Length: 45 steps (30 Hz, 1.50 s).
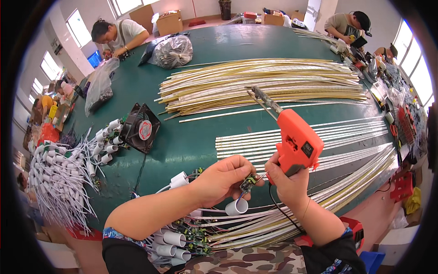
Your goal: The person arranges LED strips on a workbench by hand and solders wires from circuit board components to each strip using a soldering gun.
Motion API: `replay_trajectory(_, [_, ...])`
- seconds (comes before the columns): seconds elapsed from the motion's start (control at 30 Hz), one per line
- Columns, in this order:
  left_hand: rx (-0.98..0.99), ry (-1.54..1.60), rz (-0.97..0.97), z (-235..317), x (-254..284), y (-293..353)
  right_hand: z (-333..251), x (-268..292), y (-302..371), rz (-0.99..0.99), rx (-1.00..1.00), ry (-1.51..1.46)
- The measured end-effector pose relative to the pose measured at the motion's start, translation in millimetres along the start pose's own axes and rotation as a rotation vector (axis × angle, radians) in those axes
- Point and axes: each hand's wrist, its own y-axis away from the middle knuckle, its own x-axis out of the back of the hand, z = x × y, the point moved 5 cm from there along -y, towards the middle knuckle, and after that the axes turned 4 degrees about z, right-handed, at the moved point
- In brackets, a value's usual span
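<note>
My right hand (290,183) is wrapped round the grip of a red soldering gun (299,139), its metal tip pointing up and away over the table. In my left hand (228,177), thumb and fingers pinch a small green circuit board (248,182). From the board, wires run down to a white plastic tube-shaped cap (237,207) hanging below. A thin wire or lead spans the short gap between my hands; I cannot tell which part it belongs to. Below my forearms lie several white caps with boards (174,238), wired to long thin LED strips (292,214).
A broad pile of white and yellow strips (264,84) lies across the green table (219,43), with separate strips (301,137) nearer. To the left are a black fan (140,128), a heap of white caps with wires (59,178) and plastic bags (173,51). Co-workers sit at the far side.
</note>
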Motion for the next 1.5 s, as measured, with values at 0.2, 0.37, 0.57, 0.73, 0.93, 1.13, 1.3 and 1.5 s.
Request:
replay_trajectory(0.2, [-0.198, -0.574, 0.147, 16, -18, 5, -2, -1, -1, -0.016, -0.136, -0.159])
replay_trajectory(0.37, [-0.139, -0.686, 0.275, 33, -24, 12, 6, 8, -4, 0.171, -0.273, -0.413])
replay_trajectory(0.57, [-0.518, -1.372, 0.42, 107, -28, 61, -14, 16, -4, 0.194, -0.28, -0.408])
replay_trajectory(0.73, [-0.547, -1.706, 0.689, 162, -36, 91, -22, 30, 2, 0.142, -0.234, -0.252])
replay_trajectory(0.93, [-0.005, -1.687, 0.3, 80, 56, 47, -10, 26, 19, 0.144, -0.307, -0.239])
replay_trajectory(1.13, [-0.379, -1.721, 0.399, 56, 85, 22, -3, 34, 30, 0.151, -0.346, -0.197])
replay_trajectory(1.3, [-0.489, -1.928, 0.399, 50, 79, 19, 4, 36, 31, 0.144, -0.371, -0.177])
replay_trajectory(1.5, [-0.584, -1.851, 0.431, 45, 78, 19, 9, 32, 33, 0.112, -0.383, -0.184])
